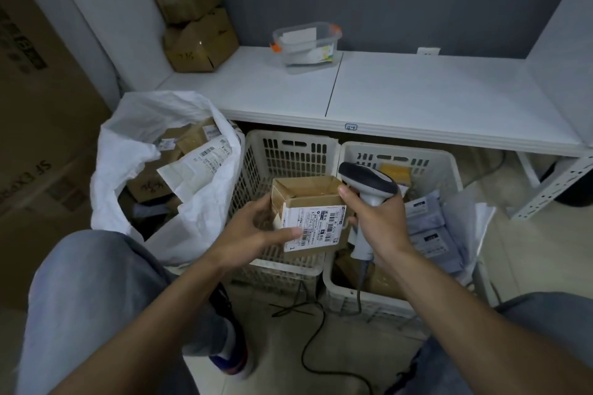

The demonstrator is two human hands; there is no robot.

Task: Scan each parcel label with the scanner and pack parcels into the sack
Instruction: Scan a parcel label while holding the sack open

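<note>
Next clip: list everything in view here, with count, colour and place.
small brown cardboard parcel with white label: one, brown, held above the baskets
grey handheld barcode scanner: one, grey, right of the parcel
white woven sack: one, white, floor at left, open, labelled parcels inside
white slotted plastic baskets: two, white, side by side below the shelf
grey plastic mailers: several, grey, in the right basket
clear plastic tub with orange clips: one, clear, on the white shelf
brown cardboard boxes: stacked, brown, shelf's back left corner
black cable: one, black, floor
left hand: holds the parcel
right hand: grips the scanner
</note>
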